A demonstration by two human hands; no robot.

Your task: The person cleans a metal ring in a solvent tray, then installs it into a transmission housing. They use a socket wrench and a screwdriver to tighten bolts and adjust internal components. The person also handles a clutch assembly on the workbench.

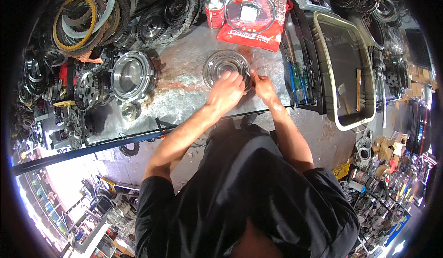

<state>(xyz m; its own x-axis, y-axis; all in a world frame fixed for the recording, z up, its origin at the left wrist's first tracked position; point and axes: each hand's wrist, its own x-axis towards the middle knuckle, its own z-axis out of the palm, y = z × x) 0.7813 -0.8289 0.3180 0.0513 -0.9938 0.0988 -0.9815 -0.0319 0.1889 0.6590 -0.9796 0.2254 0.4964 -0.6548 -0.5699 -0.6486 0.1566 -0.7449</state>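
Observation:
A round metal part [213,63] with a ring of holes, like a transmission clutch drum, lies on the metal bench top in front of me. My left hand [226,92] is over its near side, fingers curled together near the centre; whatever they grip is hidden beneath them. At the right rim, my right hand [264,89] has its thumb up and its fingers closed around the edge of the metal part. Behind the part are a red and white can [214,12] and a red plastic packet [258,40] with a thin ring [273,20] on it.
A large silver ring-shaped housing [131,76] and a small metal hub [130,112] sit to the left. Stacked gears and a yellow-edged clutch plate [58,27] crowd the far left. Blue-handled tools [295,77] and a deep tray [333,73] stand right.

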